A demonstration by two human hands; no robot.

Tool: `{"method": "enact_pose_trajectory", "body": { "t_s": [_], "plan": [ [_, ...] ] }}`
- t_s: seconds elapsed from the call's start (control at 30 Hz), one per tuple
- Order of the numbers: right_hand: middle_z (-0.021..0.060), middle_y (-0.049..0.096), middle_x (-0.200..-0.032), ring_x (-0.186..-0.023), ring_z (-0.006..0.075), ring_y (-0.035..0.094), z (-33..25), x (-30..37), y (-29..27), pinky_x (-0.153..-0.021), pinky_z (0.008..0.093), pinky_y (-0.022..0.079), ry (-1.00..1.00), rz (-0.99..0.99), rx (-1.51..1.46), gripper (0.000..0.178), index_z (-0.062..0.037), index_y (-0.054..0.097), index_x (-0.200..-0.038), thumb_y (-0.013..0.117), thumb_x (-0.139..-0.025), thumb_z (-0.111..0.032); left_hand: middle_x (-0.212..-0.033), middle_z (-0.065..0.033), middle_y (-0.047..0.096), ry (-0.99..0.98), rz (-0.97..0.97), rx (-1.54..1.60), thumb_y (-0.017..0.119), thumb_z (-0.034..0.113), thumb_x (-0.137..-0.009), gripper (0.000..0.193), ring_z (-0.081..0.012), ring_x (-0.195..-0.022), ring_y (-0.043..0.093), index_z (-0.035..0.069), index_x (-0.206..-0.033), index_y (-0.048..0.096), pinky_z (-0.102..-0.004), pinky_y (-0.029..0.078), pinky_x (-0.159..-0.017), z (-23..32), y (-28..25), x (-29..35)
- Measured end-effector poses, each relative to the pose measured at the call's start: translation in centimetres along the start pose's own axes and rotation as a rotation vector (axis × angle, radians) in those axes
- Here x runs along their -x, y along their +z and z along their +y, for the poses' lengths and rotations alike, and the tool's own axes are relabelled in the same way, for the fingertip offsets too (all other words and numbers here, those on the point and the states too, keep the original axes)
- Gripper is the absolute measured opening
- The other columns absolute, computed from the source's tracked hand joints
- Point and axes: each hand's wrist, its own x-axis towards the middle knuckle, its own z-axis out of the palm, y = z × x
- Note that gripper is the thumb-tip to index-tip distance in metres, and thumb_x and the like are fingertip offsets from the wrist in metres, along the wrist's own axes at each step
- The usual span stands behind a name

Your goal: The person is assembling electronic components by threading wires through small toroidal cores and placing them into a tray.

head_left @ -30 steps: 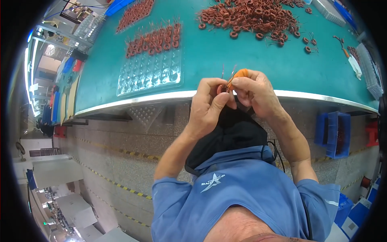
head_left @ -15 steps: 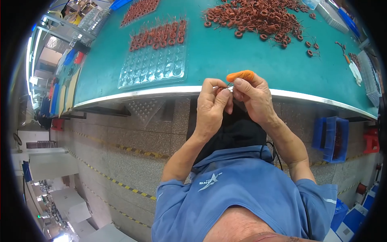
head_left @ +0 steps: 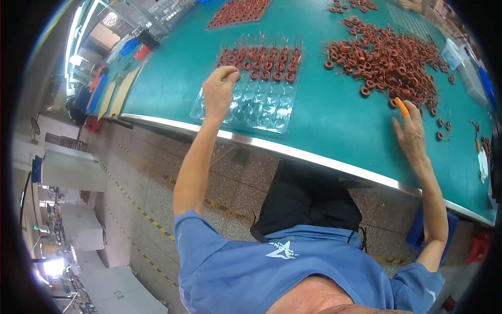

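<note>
My left hand (head_left: 218,93) is over the left edge of a clear plastic tray (head_left: 286,123) with round pockets. Its fingers are pinched together, and whatever they hold is hidden. Toroid coils (head_left: 265,65), wound in reddish-brown wire with leads pointing up, fill the tray's far rows; the near pockets show bare plastic. On the right, my right hand (head_left: 412,131) reaches to the near edge of a heap of loose toroid coils (head_left: 387,60). Its fingers are apart, with an orange finger cot (head_left: 401,106) on one fingertip beside a coil (head_left: 393,103).
Another full tray of coils (head_left: 238,13) lies at the far left of the green table (head_left: 334,112). A few stray coils (head_left: 440,135) and an orange-handled tool (head_left: 478,145) lie at the right. Another person's hand (head_left: 410,4) shows at the far edge. A metal strip (head_left: 308,161) edges the table.
My hands have parted from in front of my body, where they held a coil together. The left has moved out to the tray, the right to the heap. The view has shifted.
</note>
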Motion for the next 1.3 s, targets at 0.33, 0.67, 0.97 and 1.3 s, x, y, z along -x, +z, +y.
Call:
{"method": "enact_pose_trajectory", "body": {
  "t_s": [0.33,0.67,0.97,1.3],
  "plan": [
    [0.0100,0.062,-0.103,-0.093,0.0282,0.059,1.2,-1.7,1.3,-0.081,0.0394,0.047,-0.164,0.057,0.113,0.026,-0.0002,0.062,-0.107,0.068,-0.082,-0.006,-0.089,-0.0116,0.065,0.032,-0.111,-0.301,0.069,0.015,-0.080,0.016,-0.0234,-0.083,0.064,0.004,-0.091,0.070,-0.0323,0.049,-0.075,-6.1,2.0,-4.7],
    [0.0104,0.062,-0.082,-0.072,0.0283,0.058,0.5,-0.3,-0.1,-0.068,0.0380,0.047,-0.066,0.136,-0.171,0.024,-0.0003,0.065,-0.101,0.071,-0.078,-0.001,-0.098,-0.0104,0.065,0.420,-0.007,-0.077,0.065,0.001,-0.083,0.019,-0.0213,-0.088,0.064,0.001,-0.102,0.061,-0.0300,0.050,-0.078,14.4,0.8,2.6],
    [0.0069,0.060,-0.076,-0.069,0.0220,0.057,0.8,-2.1,-0.9,-0.062,0.0352,0.044,-0.150,0.397,0.024,0.017,-0.0015,0.066,-0.096,0.070,-0.083,-0.010,-0.078,-0.0136,0.065,0.844,-0.866,-0.056,0.070,0.011,-0.068,0.024,-0.0279,-0.066,0.065,-0.001,-0.088,0.065,-0.0343,0.054,-0.058,33.6,-4.9,7.9],
    [0.0085,0.069,-0.082,-0.076,0.0145,0.069,-4.7,0.1,-4.1,-0.063,0.0247,0.053,0.335,0.440,-0.453,0.025,0.0058,0.065,-0.107,0.058,-0.096,-0.016,-0.071,-0.0186,0.064,0.783,-0.818,0.199,0.068,0.012,-0.062,0.024,-0.0265,-0.061,0.066,-0.008,-0.074,0.066,-0.0292,0.051,-0.050,35.1,-5.0,13.3]
  ]
}}
